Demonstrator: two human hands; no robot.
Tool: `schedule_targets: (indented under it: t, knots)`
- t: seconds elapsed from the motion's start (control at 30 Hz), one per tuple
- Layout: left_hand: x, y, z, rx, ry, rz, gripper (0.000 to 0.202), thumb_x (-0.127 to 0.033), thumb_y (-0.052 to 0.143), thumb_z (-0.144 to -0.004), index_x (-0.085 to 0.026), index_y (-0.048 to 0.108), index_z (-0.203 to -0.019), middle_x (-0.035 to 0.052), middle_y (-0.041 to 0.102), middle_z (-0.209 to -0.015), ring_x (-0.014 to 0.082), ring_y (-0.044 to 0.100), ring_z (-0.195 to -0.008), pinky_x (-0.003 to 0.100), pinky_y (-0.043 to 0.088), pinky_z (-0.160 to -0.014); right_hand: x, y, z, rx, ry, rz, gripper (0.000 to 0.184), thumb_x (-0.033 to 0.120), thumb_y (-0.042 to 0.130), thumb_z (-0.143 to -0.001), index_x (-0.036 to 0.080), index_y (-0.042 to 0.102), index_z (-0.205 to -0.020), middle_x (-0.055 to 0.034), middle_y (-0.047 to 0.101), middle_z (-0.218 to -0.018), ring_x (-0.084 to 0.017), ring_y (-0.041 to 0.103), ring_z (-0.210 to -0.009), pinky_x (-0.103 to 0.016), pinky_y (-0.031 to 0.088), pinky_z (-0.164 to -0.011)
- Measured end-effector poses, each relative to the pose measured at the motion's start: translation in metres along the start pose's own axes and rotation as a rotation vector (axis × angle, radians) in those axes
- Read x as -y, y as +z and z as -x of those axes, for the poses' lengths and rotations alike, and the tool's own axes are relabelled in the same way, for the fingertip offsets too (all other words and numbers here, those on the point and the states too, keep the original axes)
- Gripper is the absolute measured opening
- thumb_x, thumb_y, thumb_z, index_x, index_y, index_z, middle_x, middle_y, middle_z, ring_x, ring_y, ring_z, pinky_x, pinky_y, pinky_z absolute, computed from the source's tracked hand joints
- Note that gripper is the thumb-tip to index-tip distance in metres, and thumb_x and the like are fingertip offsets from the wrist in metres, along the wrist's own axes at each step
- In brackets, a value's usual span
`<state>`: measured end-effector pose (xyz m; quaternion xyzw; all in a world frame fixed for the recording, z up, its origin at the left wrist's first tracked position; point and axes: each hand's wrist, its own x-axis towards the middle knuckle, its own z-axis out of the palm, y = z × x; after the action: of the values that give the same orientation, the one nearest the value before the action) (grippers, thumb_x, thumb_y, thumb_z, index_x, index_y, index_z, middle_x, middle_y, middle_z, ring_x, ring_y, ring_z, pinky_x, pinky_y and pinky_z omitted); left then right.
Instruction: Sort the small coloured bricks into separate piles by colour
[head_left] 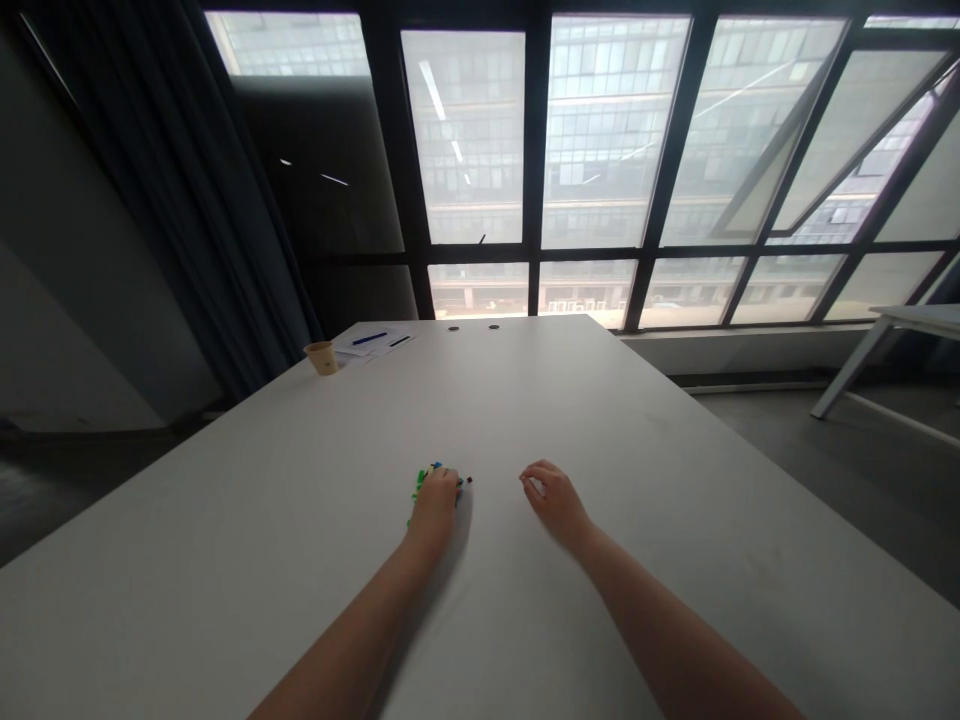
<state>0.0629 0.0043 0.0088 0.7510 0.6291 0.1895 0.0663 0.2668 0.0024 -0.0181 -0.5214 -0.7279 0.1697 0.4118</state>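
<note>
My left hand rests low over a small heap of bright plastic pieces, mostly green with some blue and yellow. Its fingers are bent downward and close together, and the hand covers much of the heap, so what lies under the fingertips is hidden. Just right of that hand lies one tiny dark red piece on the white table. Apart from the heap, to its right, my right hand hovers near the tabletop with curled fingers, thumb close to the index finger. Anything between those fingertips is too small to name.
A tan paper cup stands by the table's far left edge. Beside it are paper sheets with a blue pen on top. Two dark round fittings sit near the far edge. Another table stands at the right.
</note>
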Motion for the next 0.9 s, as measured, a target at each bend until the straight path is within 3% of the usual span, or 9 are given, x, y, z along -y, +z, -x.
schedule_targets:
  t: [0.07, 0.13, 0.2, 0.27, 0.4, 0.53, 0.7, 0.8, 0.9]
  knots:
    - [-0.004, 0.001, -0.003, -0.027, -0.004, 0.222, 0.015, -0.015, 0.047, -0.075, -0.015, 0.060, -0.068, 0.0070, 0.060, -0.079, 0.0184, 0.054, -0.079, 0.032, 0.041, -0.077, 0.001, -0.001, 0.000, -0.009, -0.004, -0.007, 0.021, 0.020, 0.044, -0.080, 0.018, 0.064, -0.078, -0.0056, 0.062, -0.083, -0.015, 0.055, -0.082, -0.028, 0.043, -0.080]
    - [-0.014, 0.008, -0.004, 0.014, -0.049, 0.582, 0.008, -0.021, 0.057, -0.070, -0.015, 0.061, -0.067, 0.0047, 0.061, -0.072, 0.0170, 0.055, -0.073, 0.032, 0.043, -0.074, 0.002, -0.002, 0.000, -0.023, -0.010, -0.035, 0.021, 0.022, 0.043, -0.081, 0.018, 0.064, -0.079, -0.0059, 0.062, -0.083, -0.015, 0.055, -0.083, -0.028, 0.044, -0.078]
    - [-0.027, 0.020, -0.002, 0.112, -0.181, 1.028, 0.013, -0.027, 0.063, -0.065, -0.014, 0.062, -0.069, 0.0036, 0.062, -0.067, 0.0156, 0.057, -0.067, 0.032, 0.046, -0.072, 0.004, -0.003, 0.001, -0.030, -0.019, -0.089, 0.023, 0.023, 0.041, -0.082, 0.018, 0.064, -0.083, -0.0061, 0.062, -0.085, -0.015, 0.055, -0.083, -0.027, 0.046, -0.073]
    - [-0.039, 0.034, 0.001, 0.081, -0.319, 1.379, 0.023, -0.031, 0.070, -0.058, -0.013, 0.062, -0.070, 0.0037, 0.064, -0.071, 0.0149, 0.059, -0.070, 0.032, 0.048, -0.075, 0.006, -0.003, 0.002, -0.027, -0.032, -0.143, 0.024, 0.025, 0.041, -0.083, 0.019, 0.063, -0.089, -0.0060, 0.062, -0.087, -0.015, 0.056, -0.082, -0.026, 0.047, -0.068]
    - [-0.046, 0.052, 0.007, 0.077, -0.427, 1.631, 0.031, -0.029, 0.076, -0.050, -0.014, 0.063, -0.074, 0.0031, 0.066, -0.076, 0.0125, 0.060, -0.073, 0.030, 0.046, -0.083, 0.011, -0.005, 0.004, 0.046, -0.094, -0.182, 0.026, 0.026, 0.042, -0.083, 0.021, 0.063, -0.097, -0.0056, 0.061, -0.089, -0.013, 0.056, -0.080, -0.024, 0.048, -0.065]
    - [-0.044, 0.052, 0.011, 0.112, -0.363, 1.661, 0.034, -0.027, 0.077, -0.050, -0.014, 0.061, -0.077, 0.0009, 0.065, -0.073, 0.0110, 0.060, -0.072, 0.027, 0.046, -0.080, 0.012, -0.007, 0.005, 0.153, -0.144, -0.174, 0.025, 0.027, 0.044, -0.084, 0.023, 0.064, -0.099, -0.0043, 0.060, -0.087, -0.013, 0.055, -0.080, -0.023, 0.046, -0.065]
    - [-0.042, 0.052, 0.011, 0.044, -0.324, 1.529, 0.034, -0.036, 0.071, -0.057, -0.015, 0.056, -0.079, -0.0003, 0.062, -0.068, 0.0116, 0.059, -0.066, 0.026, 0.047, -0.069, 0.008, -0.005, 0.005, 0.112, -0.116, -0.163, 0.018, 0.030, 0.052, -0.081, 0.020, 0.066, -0.086, -0.0029, 0.060, -0.080, -0.013, 0.054, -0.076, -0.023, 0.045, -0.065]
    - [-0.034, 0.046, 0.006, -0.042, -0.197, 1.230, 0.028, -0.039, 0.060, -0.069, -0.015, 0.056, -0.082, 0.0024, 0.062, -0.070, 0.0138, 0.058, -0.066, 0.028, 0.046, -0.067, 0.002, -0.003, 0.002, 0.021, -0.085, -0.098, 0.016, 0.033, 0.056, -0.079, 0.021, 0.066, -0.082, -0.0031, 0.059, -0.076, -0.015, 0.054, -0.076, -0.026, 0.044, -0.070]
    - [-0.021, 0.031, -0.002, -0.128, 0.049, 0.676, 0.021, -0.031, 0.047, -0.080, -0.017, 0.061, -0.085, 0.0070, 0.064, -0.085, 0.0180, 0.056, -0.081, 0.033, 0.042, -0.076, -0.006, -0.001, -0.003, -0.071, 0.006, 0.040, 0.015, 0.032, 0.059, -0.076, 0.022, 0.068, -0.083, -0.0032, 0.058, -0.073, -0.016, 0.053, -0.075, -0.028, 0.041, -0.072]
